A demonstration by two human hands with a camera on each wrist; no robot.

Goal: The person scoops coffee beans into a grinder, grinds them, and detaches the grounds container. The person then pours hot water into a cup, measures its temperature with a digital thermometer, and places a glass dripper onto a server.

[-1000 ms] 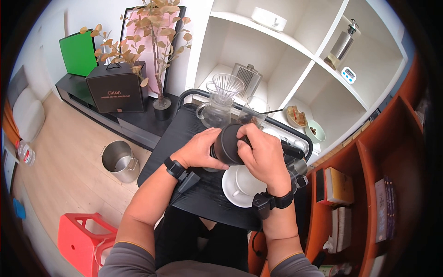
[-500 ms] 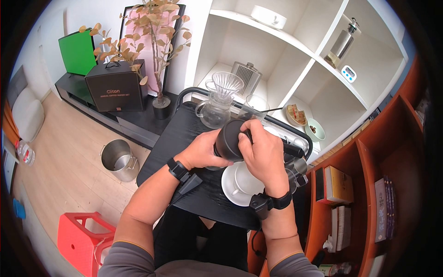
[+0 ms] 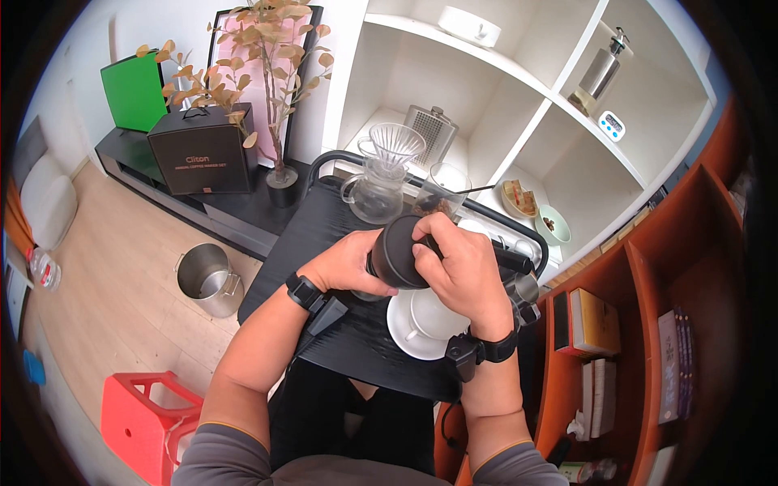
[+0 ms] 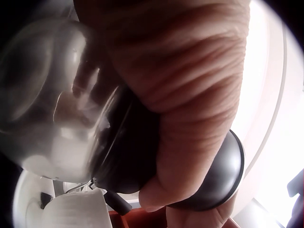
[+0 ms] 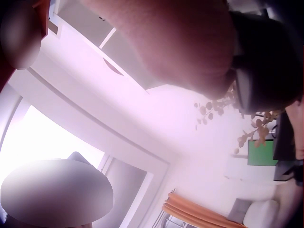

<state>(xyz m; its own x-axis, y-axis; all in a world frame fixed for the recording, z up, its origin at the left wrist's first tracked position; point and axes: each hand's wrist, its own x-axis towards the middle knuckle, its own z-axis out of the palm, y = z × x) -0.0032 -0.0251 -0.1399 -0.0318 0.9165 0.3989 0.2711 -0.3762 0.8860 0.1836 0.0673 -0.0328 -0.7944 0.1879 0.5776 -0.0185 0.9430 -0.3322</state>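
Observation:
Both hands hold a black coffee grinder (image 3: 397, 253) over the middle of the black tray table. My left hand (image 3: 347, 263) wraps its side, the thumb along the lower edge. In the left wrist view its clear jar (image 4: 52, 109) shows below a black collar, and the rounded black top (image 4: 221, 175) shows beyond the fingers. My right hand (image 3: 462, 263) grips the top's right side with bent fingers. Just below sits a white cup (image 3: 438, 316) on a white saucer (image 3: 401, 336). Behind the grinder stands a glass server (image 3: 377, 198) with a ribbed clear dripper (image 3: 397, 144) on it.
A clear glass (image 3: 442, 190) with brown contents stands at the table's (image 3: 284, 243) back rail. Metal ware (image 3: 523, 290) crowds its right edge. White shelves (image 3: 478, 89) rise behind, a brown bookcase (image 3: 640, 283) at right. A steel pot (image 3: 209, 279) and red stool (image 3: 150, 425) stand left.
The grinder rose and tilted slightly half a second ago, and now sits a little lower again. Both hands keep their hold and shift with it. The other things stay in place.

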